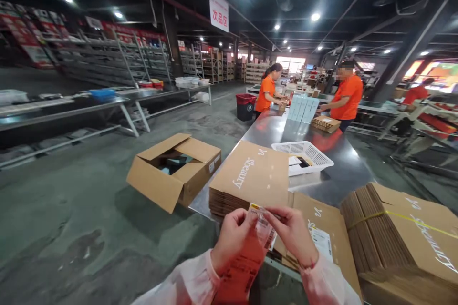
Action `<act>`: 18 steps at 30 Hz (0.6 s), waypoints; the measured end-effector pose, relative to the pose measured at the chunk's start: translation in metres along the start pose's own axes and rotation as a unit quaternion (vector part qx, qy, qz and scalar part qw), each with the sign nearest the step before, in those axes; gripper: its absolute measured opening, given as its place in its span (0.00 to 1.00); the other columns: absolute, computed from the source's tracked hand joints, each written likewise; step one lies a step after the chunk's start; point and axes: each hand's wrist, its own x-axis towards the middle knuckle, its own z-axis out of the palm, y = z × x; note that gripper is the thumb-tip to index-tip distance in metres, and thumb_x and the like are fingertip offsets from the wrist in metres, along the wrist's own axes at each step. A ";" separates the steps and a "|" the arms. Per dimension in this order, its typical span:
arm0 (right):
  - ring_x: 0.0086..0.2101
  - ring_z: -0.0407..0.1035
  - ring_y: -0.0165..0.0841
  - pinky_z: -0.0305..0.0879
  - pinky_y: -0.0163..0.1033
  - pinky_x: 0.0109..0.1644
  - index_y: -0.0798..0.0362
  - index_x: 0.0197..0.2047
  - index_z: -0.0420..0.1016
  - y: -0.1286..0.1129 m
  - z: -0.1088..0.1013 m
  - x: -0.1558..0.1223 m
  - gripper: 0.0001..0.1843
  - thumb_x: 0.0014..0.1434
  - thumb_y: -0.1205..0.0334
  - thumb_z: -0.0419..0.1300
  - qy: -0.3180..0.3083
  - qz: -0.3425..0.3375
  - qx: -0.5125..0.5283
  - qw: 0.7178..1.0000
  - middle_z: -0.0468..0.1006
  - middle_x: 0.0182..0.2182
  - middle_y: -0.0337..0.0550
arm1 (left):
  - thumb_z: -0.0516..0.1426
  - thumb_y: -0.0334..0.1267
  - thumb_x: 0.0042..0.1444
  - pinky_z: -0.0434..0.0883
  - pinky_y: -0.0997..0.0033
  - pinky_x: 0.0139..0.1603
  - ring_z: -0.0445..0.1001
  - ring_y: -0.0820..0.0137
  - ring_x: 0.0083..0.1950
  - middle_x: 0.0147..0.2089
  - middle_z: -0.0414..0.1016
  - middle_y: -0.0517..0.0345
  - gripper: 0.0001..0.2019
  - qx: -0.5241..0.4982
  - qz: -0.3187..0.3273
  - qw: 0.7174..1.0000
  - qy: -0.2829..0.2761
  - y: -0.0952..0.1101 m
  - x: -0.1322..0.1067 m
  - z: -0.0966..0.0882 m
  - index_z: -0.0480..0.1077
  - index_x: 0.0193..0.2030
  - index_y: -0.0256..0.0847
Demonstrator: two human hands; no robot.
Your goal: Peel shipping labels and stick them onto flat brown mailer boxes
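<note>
Both of my hands pinch a printed shipping label near its top edge, in front of my body. My left hand grips its left side between thumb and fingers. On the other side, my right hand closes on the upper right corner. Below the hands, red-tinted printed sheeting hangs down; whether it joins the label I cannot tell. Just beyond lies a stack of flat cardboard cartons with white lettering. A flat carton bearing a white label lies right of my right hand.
A strapped bundle of cartons stands at right. On the metal table is a white basket with small items. An open cardboard box is at left. Two people in orange shirts work at the far end near pale blue boxes.
</note>
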 end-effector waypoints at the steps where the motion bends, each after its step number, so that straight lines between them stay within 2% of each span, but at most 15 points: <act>1: 0.35 0.75 0.40 0.71 0.40 0.39 0.53 0.35 0.81 -0.003 0.000 0.004 0.18 0.50 0.47 0.62 -0.009 -0.001 -0.007 1.000 0.82 0.33 0.46 | 0.61 0.54 0.46 0.59 0.76 0.26 0.59 0.76 0.24 0.20 0.62 0.65 0.21 0.007 0.009 1.000 0.026 -0.003 0.001 0.001 0.63 0.20 0.37; 3: 0.33 0.75 0.38 0.70 0.39 0.37 0.53 0.34 0.81 -0.005 0.003 0.013 0.17 0.50 0.48 0.62 -0.020 -0.004 -0.012 1.000 0.82 0.31 0.45 | 0.61 0.55 0.46 0.56 0.77 0.23 0.55 0.78 0.23 0.18 0.56 0.68 0.23 0.009 0.024 0.998 0.061 -0.007 0.005 0.003 0.58 0.18 0.39; 4: 0.31 0.74 0.37 0.70 0.38 0.35 0.54 0.32 0.81 -0.005 0.004 0.018 0.16 0.50 0.49 0.63 -0.018 -0.007 -0.016 1.000 0.82 0.30 0.45 | 0.61 0.55 0.45 0.56 0.77 0.23 0.55 0.78 0.22 0.18 0.56 0.68 0.23 0.001 0.026 0.998 0.062 -0.007 0.008 0.002 0.58 0.18 0.38; 8: 0.26 0.71 0.32 0.65 0.35 0.30 0.55 0.27 0.77 -0.003 0.007 0.046 0.13 0.50 0.52 0.62 -0.009 -0.043 -0.064 0.997 0.79 0.24 0.43 | 0.62 0.53 0.44 0.60 0.76 0.25 0.62 0.75 0.24 0.22 0.67 0.62 0.20 -0.042 0.005 0.998 0.040 -0.002 0.022 -0.008 0.68 0.25 0.35; 10: 0.26 0.71 0.31 0.65 0.34 0.29 0.55 0.30 0.76 -0.004 0.009 0.056 0.14 0.50 0.51 0.62 -0.042 -0.056 -0.065 0.995 0.78 0.25 0.42 | 0.62 0.52 0.44 0.61 0.76 0.26 0.63 0.75 0.25 0.23 0.70 0.60 0.20 -0.053 0.014 0.997 0.047 0.002 0.026 -0.016 0.70 0.26 0.34; 13: 0.30 0.72 0.33 0.67 0.35 0.31 0.56 0.36 0.76 -0.008 0.016 0.062 0.19 0.48 0.48 0.63 -0.131 -0.058 -0.023 0.989 0.80 0.30 0.45 | 0.63 0.51 0.43 0.61 0.76 0.26 0.62 0.75 0.23 0.20 0.68 0.62 0.18 -0.040 0.037 0.996 0.071 0.005 0.030 -0.028 0.71 0.22 0.34; 14: 0.30 0.73 0.34 0.67 0.35 0.32 0.56 0.36 0.77 -0.009 0.019 0.061 0.20 0.48 0.48 0.63 -0.143 -0.057 -0.020 0.988 0.81 0.31 0.46 | 0.64 0.50 0.42 0.61 0.76 0.26 0.62 0.75 0.23 0.20 0.68 0.62 0.18 -0.033 0.036 0.996 0.076 0.004 0.031 -0.032 0.71 0.22 0.34; 16: 0.31 0.73 0.36 0.68 0.36 0.33 0.56 0.33 0.80 -0.011 0.024 0.056 0.19 0.50 0.47 0.61 -0.128 -0.062 -0.044 0.989 0.81 0.30 0.46 | 0.64 0.49 0.42 0.63 0.75 0.28 0.64 0.73 0.25 0.22 0.70 0.60 0.17 -0.021 0.028 0.997 0.075 0.002 0.033 -0.037 0.71 0.23 0.34; 18: 0.31 0.74 0.37 0.67 0.36 0.32 0.53 0.32 0.81 -0.010 0.028 0.049 0.18 0.53 0.47 0.59 -0.086 -0.068 -0.080 0.991 0.82 0.29 0.44 | 0.63 0.50 0.43 0.65 0.74 0.30 0.67 0.71 0.28 0.24 0.72 0.57 0.17 -0.004 0.028 0.997 0.070 0.000 0.033 -0.038 0.72 0.25 0.34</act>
